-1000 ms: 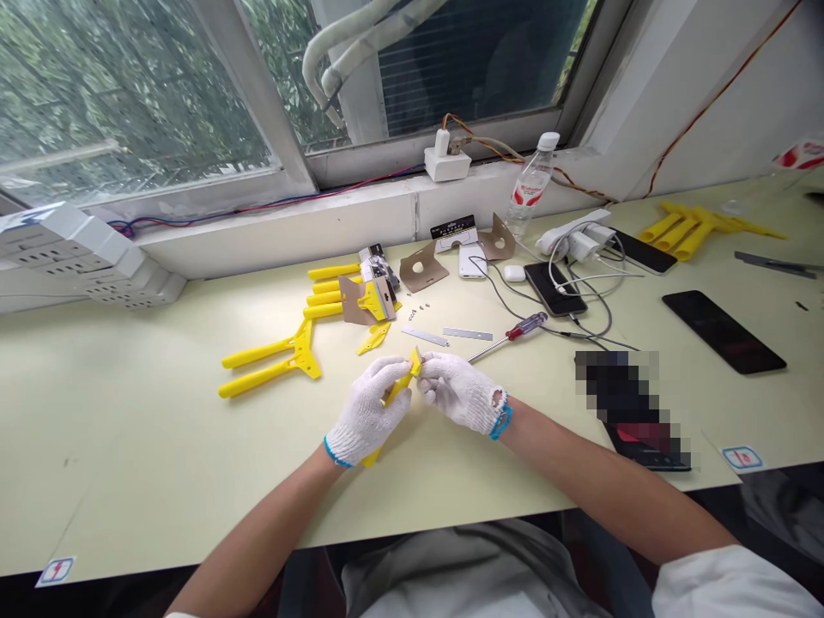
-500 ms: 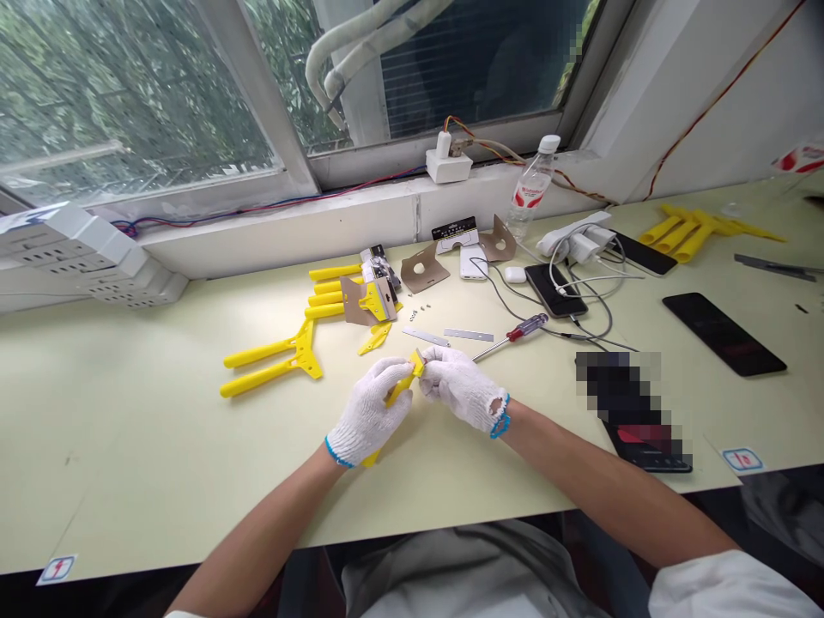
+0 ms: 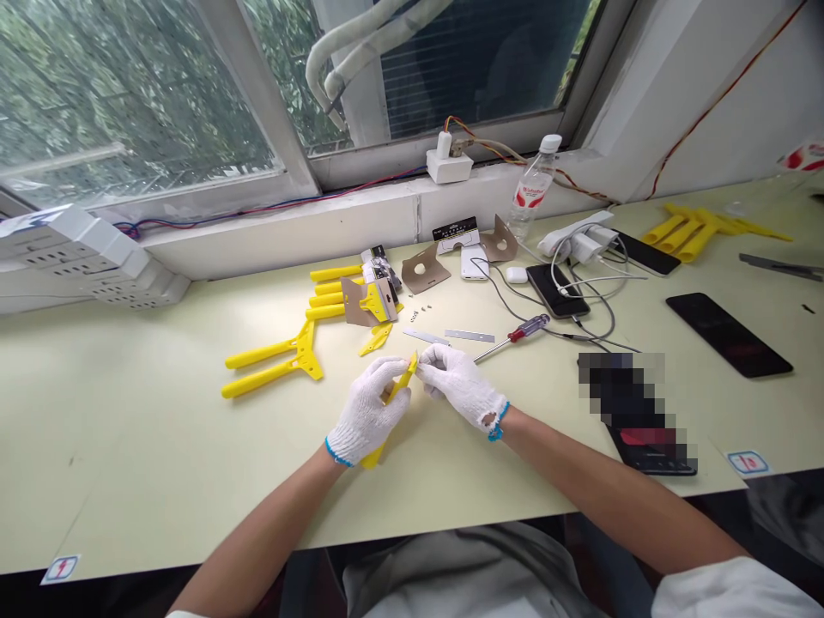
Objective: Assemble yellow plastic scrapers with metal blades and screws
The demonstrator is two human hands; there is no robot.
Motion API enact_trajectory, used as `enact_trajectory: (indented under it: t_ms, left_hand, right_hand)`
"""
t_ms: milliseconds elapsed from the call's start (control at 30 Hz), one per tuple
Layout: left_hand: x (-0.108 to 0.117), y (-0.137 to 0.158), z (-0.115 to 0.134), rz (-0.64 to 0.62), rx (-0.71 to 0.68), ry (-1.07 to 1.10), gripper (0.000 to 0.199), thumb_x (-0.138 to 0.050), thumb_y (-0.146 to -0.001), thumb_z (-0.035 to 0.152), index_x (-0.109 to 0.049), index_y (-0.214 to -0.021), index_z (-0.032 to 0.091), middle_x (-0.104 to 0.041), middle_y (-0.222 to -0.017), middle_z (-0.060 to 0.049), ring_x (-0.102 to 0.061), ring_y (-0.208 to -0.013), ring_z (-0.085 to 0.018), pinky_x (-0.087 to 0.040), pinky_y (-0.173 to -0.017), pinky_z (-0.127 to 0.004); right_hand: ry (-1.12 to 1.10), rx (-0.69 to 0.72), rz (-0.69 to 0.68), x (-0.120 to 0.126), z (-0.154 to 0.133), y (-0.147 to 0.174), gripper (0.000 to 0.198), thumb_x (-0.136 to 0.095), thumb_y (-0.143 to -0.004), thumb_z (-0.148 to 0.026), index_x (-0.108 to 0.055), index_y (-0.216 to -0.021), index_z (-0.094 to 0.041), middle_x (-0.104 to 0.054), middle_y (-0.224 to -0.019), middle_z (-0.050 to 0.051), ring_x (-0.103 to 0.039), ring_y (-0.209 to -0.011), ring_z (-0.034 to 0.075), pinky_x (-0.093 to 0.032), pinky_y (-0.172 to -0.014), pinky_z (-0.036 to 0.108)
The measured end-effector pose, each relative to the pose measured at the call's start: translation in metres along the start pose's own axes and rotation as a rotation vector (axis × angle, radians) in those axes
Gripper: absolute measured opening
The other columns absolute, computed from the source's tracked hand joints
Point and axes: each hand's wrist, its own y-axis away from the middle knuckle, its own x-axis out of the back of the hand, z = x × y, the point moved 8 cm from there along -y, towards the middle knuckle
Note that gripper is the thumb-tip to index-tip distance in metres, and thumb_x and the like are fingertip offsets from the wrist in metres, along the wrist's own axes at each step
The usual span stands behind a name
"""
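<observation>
My left hand (image 3: 372, 410), in a white knitted glove, is wrapped round a yellow scraper (image 3: 400, 384). The scraper's handle end sticks out below the palm and its head points away from me, seen nearly edge-on. My right hand (image 3: 460, 384), gloved too, has its fingertips pinched together right beside the scraper head; what they hold is hidden. Beyond the hands lie a loose yellow clamp piece (image 3: 375, 338), two flat metal blades (image 3: 469, 336) and several small screws (image 3: 415, 315). A screwdriver (image 3: 515, 337) with a red and clear handle rests right of the blades.
Two yellow scrapers (image 3: 270, 365) lie at the left, packaged ones (image 3: 370, 300) behind them. Brown card pieces (image 3: 425, 269), a water bottle (image 3: 533, 190), a power strip (image 3: 572, 236), phones (image 3: 729, 335) and cables are to the back and right. More yellow scraper handles (image 3: 692, 232) lie far right.
The scraper head has turned in my left hand, so it shows narrower. My right hand has shifted slightly, its fingertips still beside the head.
</observation>
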Motion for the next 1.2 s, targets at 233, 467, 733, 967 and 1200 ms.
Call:
enact_trajectory:
  t_ms: [233, 467, 733, 967, 1200]
  left_hand:
    - [-0.004, 0.004, -0.015, 0.005, 0.112, 0.071, 0.037, -0.065, -0.092, 0.014, -0.071, -0.127, 0.023, -0.072, -0.121, -0.007, -0.06, -0.069, -0.01, -0.054, -0.065, -0.025]
    - [-0.006, 0.005, -0.012, -0.003, 0.118, 0.093, 0.036, -0.064, -0.093, 0.014, -0.071, -0.128, 0.024, -0.071, -0.12, -0.006, -0.061, -0.07, -0.01, -0.054, -0.067, -0.026]
    - [-0.002, 0.003, -0.003, 0.03, 0.024, 0.029, 0.04, -0.064, -0.091, 0.011, -0.071, -0.128, 0.025, -0.072, -0.127, -0.008, -0.07, -0.09, -0.017, -0.058, -0.072, -0.029]
    - [-0.004, 0.005, -0.001, 0.007, -0.098, -0.113, 0.047, -0.062, -0.091, 0.005, -0.069, -0.132, 0.026, -0.072, -0.132, -0.008, -0.073, -0.109, -0.021, -0.062, -0.083, -0.032]
    - [-0.003, 0.005, 0.005, -0.042, -0.218, -0.192, 0.049, -0.058, -0.094, 0.003, -0.066, -0.136, 0.028, -0.068, -0.137, -0.01, -0.07, -0.123, -0.023, -0.06, -0.105, -0.038]
  right_hand:
    - [0.516, 0.432, 0.201, 0.003, -0.03, 0.011, 0.018, -0.055, -0.105, -0.032, -0.066, -0.095, -0.022, -0.07, -0.097, 0.005, -0.064, -0.088, 0.019, -0.047, -0.083, 0.034]
    - [0.529, 0.448, 0.216, -0.001, -0.027, 0.013, 0.018, -0.052, -0.105, -0.029, -0.061, -0.092, -0.021, -0.068, -0.091, 0.005, -0.062, -0.083, 0.018, -0.045, -0.079, 0.033]
    - [0.071, 0.053, 0.034, -0.008, -0.015, 0.009, 0.034, -0.058, -0.098, -0.045, -0.054, -0.075, -0.02, -0.057, -0.068, -0.001, -0.052, -0.062, 0.012, -0.04, -0.062, 0.028]
    - [-0.425, -0.368, -0.083, -0.019, 0.012, 0.007, 0.034, -0.08, -0.072, -0.036, -0.051, -0.079, -0.02, -0.05, -0.07, -0.004, -0.041, -0.056, 0.007, -0.03, -0.051, 0.023]
    - [-0.632, -0.649, -0.211, -0.026, 0.03, 0.012, 0.026, -0.072, -0.076, -0.03, -0.053, -0.092, -0.021, -0.048, -0.072, -0.006, -0.04, -0.052, 0.005, -0.026, -0.044, 0.017]
